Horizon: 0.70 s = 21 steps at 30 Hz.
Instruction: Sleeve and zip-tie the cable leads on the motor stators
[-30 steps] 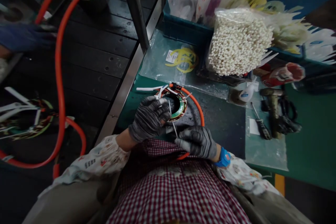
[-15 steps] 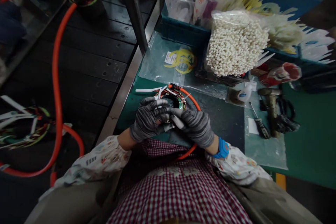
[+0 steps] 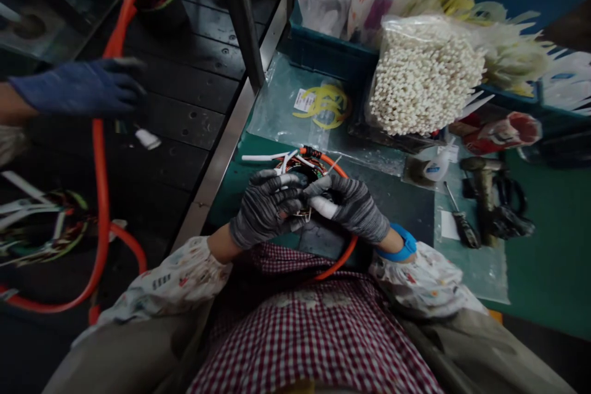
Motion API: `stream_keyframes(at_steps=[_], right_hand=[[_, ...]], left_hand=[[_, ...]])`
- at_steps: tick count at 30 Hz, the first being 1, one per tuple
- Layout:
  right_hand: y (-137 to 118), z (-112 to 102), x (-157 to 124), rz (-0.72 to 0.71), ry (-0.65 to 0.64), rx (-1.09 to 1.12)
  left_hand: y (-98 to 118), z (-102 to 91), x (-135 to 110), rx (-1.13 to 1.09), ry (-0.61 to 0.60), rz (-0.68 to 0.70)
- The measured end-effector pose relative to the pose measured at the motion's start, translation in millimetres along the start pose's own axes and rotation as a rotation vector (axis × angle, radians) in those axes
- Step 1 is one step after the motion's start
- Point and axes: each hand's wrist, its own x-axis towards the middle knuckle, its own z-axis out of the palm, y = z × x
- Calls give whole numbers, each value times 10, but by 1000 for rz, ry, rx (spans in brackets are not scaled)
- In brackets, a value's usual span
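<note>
A motor stator (image 3: 300, 163), a ring of copper windings with white sleeved leads and an orange cable (image 3: 348, 249), lies on the green worktop in front of me. My left hand (image 3: 270, 204), in a grey striped glove, is wrapped round the ring's near left side. On the near right side my right hand (image 3: 348, 203), gloved alike, has thumb and fingers closed together against the windings. What those fingertips pinch is hidden. A thin pale strand sticks up just beyond them.
A co-worker's blue-gloved hand (image 3: 87, 87) reaches in at left, over a slatted conveyor with another stator (image 3: 44, 221) and a thick orange hose (image 3: 99, 172). Beyond my hands is a bag of white sleeves (image 3: 425, 83); to the right are a screwdriver (image 3: 462, 225) and a heat gun (image 3: 484, 191).
My right hand has shifted slightly right, with its fingers more bent. A co-worker's blue-gloved hand has come into view at left. My left hand stays on the stator.
</note>
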Motion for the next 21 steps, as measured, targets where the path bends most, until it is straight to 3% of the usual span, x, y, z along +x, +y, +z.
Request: stream_keyframes(at_steps=[9,15,20,21], right_hand=[[-62,68,24,-41,40,5],[10,57,32,-81,6,-24],[137,34,-85,-307,-168,-181],[161,43,-135,-299,-187,-215]], left_hand=[[-56,34,-69,-36,-44,4],[-52,10,-29,41,-5,29],[-31,-3,22,6,14,15],[-26,-7,27,-7,20,12]])
